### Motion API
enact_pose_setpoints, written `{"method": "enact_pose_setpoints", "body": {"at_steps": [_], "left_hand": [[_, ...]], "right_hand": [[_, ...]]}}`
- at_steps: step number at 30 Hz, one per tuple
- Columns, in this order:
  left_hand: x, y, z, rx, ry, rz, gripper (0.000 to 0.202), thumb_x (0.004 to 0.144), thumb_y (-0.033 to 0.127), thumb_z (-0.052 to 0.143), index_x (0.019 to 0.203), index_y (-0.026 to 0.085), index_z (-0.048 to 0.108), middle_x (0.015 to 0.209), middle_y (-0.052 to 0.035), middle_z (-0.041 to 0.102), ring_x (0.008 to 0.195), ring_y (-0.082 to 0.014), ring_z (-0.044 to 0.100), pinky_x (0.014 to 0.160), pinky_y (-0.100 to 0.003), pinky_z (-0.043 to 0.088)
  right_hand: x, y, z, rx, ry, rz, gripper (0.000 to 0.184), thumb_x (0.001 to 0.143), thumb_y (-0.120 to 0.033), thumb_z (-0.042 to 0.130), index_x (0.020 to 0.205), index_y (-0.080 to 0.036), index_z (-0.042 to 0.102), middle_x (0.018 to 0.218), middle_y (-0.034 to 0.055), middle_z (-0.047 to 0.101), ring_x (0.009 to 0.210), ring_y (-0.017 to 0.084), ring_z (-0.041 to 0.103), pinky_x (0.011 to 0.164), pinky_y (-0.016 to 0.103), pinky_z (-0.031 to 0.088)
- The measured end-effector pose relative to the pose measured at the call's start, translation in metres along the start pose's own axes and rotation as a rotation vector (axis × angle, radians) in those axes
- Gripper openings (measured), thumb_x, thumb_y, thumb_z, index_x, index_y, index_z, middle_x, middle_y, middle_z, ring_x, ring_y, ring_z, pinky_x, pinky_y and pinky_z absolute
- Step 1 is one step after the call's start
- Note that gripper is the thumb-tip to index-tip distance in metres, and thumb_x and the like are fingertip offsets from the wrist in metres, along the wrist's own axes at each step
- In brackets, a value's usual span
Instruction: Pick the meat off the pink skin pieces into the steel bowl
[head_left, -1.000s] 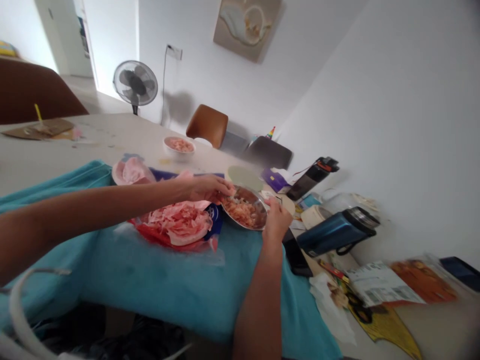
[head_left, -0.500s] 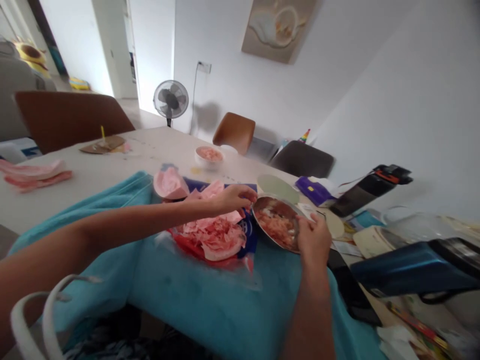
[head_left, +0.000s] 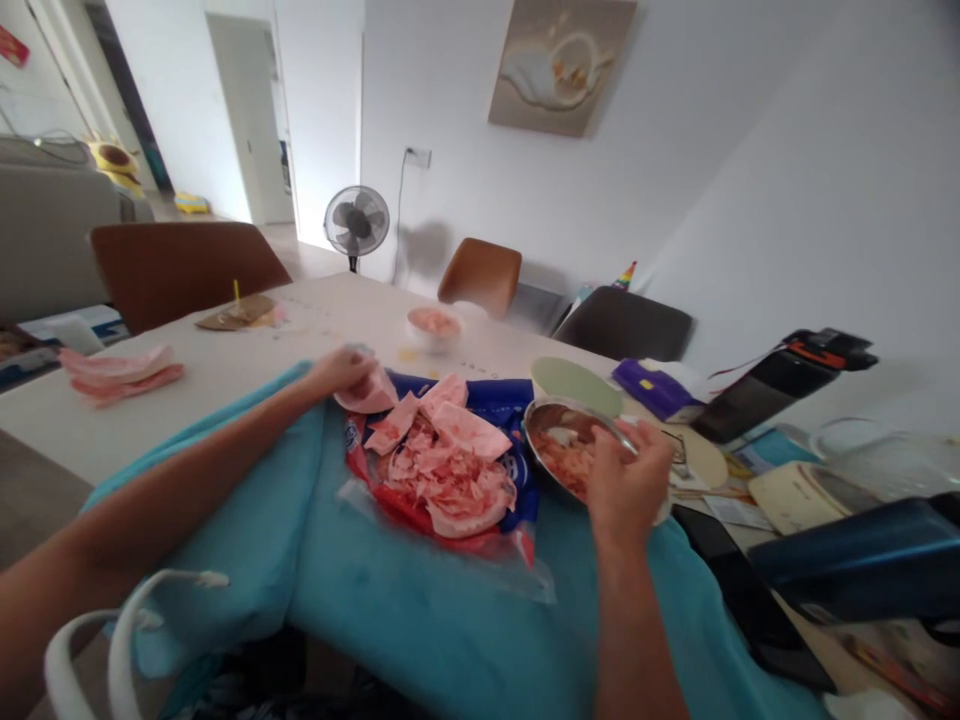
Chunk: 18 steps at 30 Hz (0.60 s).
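Note:
My left hand (head_left: 343, 372) has its fingers closed on a chunk of pink pomelo (head_left: 372, 391), at the left edge of a red and blue plastic bag (head_left: 487, 395). Torn pink peel and membrane scraps (head_left: 450, 470) are heaped on that bag. To the right, my right hand (head_left: 628, 480) grips the near right rim of a metal bowl (head_left: 534, 415), which leans a little. Inside the bowl lies loosened pomelo flesh (head_left: 570, 462). Some of my right fingers are hidden behind the rim.
A teal cloth (head_left: 420, 600) covers my lap and the table edge. Farther back stand a white bowl (head_left: 433, 335) of pink flesh and a green plate (head_left: 574, 385). A phone (head_left: 739, 590), a blue flask (head_left: 862, 560) and a dark bottle (head_left: 780, 385) crowd the right side.
My left hand has moved left from beside the bowl, over the scraps, to the pomelo chunk. My right hand stays at the bowl. The view has shifted slightly.

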<state>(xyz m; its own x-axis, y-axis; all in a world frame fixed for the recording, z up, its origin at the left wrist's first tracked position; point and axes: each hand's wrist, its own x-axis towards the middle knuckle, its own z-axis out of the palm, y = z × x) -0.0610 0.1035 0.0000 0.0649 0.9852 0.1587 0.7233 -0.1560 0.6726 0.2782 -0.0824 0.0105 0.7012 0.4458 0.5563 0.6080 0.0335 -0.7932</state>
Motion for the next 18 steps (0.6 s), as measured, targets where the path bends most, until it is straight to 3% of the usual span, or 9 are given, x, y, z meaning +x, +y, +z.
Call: {"method": "enact_pose_setpoints", "body": {"at_steps": [3, 8, 13, 16, 18], "left_hand": [[-0.005, 0.003, 0.007, -0.057, 0.003, 0.04, 0.031, 0.068, 0.047, 0.061, 0.055, 0.02, 0.052, 0.049, 0.001, 0.052, 0.054, -0.0169, 0.052, 0.053, -0.027, 0.036], [-0.013, 0.005, 0.0, -0.202, -0.043, 0.111, 0.034, 0.067, 0.05, 0.064, 0.076, 0.018, 0.063, 0.071, -0.0006, 0.065, 0.07, -0.0175, 0.061, 0.063, -0.027, 0.046], [-0.017, 0.0, -0.018, -0.5, -0.29, 0.166, 0.051, 0.059, 0.043, 0.081, 0.101, 0.018, 0.068, 0.097, -0.0057, 0.072, 0.089, -0.0219, 0.067, 0.08, -0.034, 0.053], [-0.015, -0.006, -0.026, -0.482, -0.369, 0.208, 0.064, 0.059, 0.038, 0.084, 0.117, 0.02, 0.065, 0.117, -0.0091, 0.068, 0.101, -0.0236, 0.066, 0.091, -0.037, 0.051], [-0.014, -0.01, -0.03, -0.418, -0.438, 0.252, 0.06, 0.063, 0.039, 0.082, 0.117, 0.02, 0.066, 0.119, -0.0088, 0.068, 0.107, -0.0256, 0.064, 0.095, -0.038, 0.049]], "right_hand": [[-0.002, 0.005, 0.003, 0.004, -0.023, -0.005, 0.048, 0.075, -0.037, 0.06, 0.118, -0.017, 0.05, 0.119, 0.0174, 0.066, 0.106, 0.028, 0.067, 0.094, 0.049, 0.051], [-0.007, 0.004, 0.006, 0.03, -0.062, -0.012, 0.046, 0.078, -0.034, 0.055, 0.12, -0.016, 0.05, 0.121, 0.0185, 0.066, 0.095, 0.026, 0.071, 0.088, 0.047, 0.054], [-0.012, 0.0, 0.008, 0.061, -0.061, -0.058, 0.038, 0.082, -0.035, 0.055, 0.115, -0.016, 0.058, 0.116, 0.0156, 0.069, 0.089, 0.024, 0.072, 0.079, 0.041, 0.057], [-0.015, -0.004, 0.007, 0.035, -0.062, -0.115, 0.032, 0.087, -0.042, 0.055, 0.102, -0.017, 0.067, 0.104, 0.0118, 0.073, 0.09, 0.024, 0.071, 0.082, 0.041, 0.056], [-0.017, -0.007, 0.007, 0.019, -0.075, -0.158, 0.034, 0.089, -0.046, 0.054, 0.094, -0.017, 0.071, 0.096, 0.0097, 0.075, 0.088, 0.024, 0.071, 0.084, 0.04, 0.054]]}}
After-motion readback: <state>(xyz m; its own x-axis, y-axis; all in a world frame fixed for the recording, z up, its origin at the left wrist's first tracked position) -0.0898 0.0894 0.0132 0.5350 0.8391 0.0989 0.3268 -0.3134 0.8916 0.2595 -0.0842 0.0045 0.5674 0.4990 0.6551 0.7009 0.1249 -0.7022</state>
